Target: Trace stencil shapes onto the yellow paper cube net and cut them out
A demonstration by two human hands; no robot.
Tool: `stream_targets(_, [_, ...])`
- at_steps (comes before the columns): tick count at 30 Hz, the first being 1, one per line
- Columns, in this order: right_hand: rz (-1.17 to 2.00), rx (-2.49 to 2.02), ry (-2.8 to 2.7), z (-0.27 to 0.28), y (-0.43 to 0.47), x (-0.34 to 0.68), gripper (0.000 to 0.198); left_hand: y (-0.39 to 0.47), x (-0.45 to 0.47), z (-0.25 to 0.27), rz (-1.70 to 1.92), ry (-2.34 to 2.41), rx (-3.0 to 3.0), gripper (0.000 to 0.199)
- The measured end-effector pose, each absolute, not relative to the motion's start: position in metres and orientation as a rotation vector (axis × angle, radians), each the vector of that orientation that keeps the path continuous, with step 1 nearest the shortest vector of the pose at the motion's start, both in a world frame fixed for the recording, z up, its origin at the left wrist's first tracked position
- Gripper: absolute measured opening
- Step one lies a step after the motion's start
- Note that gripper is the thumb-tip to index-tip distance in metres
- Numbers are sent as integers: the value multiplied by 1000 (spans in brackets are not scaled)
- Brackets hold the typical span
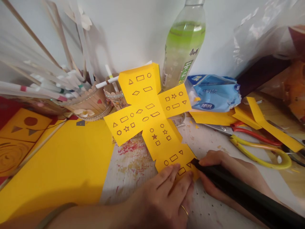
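Note:
A yellow cross-shaped card cutout [152, 124] with folded flaps lies in the middle, partly propped up at the back. Dark outlines of triangles, rectangles, circles, stars and diamonds cover its panels. My left hand [164, 194] rests flat on its nearest panel, fingers stretched out, hiding the lower edge. A ring is on one finger. My right hand [234, 178] grips a long black pen [228, 183]. The pen's tip touches or hovers just over the right edge of that panel, beside a small triangle; which of the two, I cannot tell.
A yellow sheet [78, 156] covers the left side, near a cup of markers [91, 103]. Behind the card stands a green-tinted bottle [183, 47]. Rightward lie a blue wipes pack [214, 95], yellow strips [269, 124], and red- and yellow-handled scissors [259, 152].

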State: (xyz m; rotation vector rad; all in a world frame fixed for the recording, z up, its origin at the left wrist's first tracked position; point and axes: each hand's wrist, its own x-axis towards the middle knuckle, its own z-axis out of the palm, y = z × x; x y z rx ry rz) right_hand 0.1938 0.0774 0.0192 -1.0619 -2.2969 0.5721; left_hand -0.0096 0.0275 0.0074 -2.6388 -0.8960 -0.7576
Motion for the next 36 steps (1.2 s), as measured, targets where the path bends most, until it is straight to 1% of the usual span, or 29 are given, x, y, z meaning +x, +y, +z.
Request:
stream_targets(8, [485, -1078, -2281, 21, 71, 191, 9, 27, -9, 5, -758, -897, -2621, 31])
stream_targets(12, [480, -1067, -2252, 21, 70, 187, 12, 27, -10, 4, -771, -903, -2615, 30])
stream_targets(18, [604, -954, -2341, 25, 70, 188, 17, 26, -11, 6, -749, -914, -2638, 31])
stream_targets(26, [579, -925, -2378, 27, 69, 186, 17, 24, -11, 6, -728, -945, -2653, 30])
stream_targets(36, [533, -881, -2358, 33, 70, 183, 18, 24, -12, 7, -645, -919, -2664, 33])
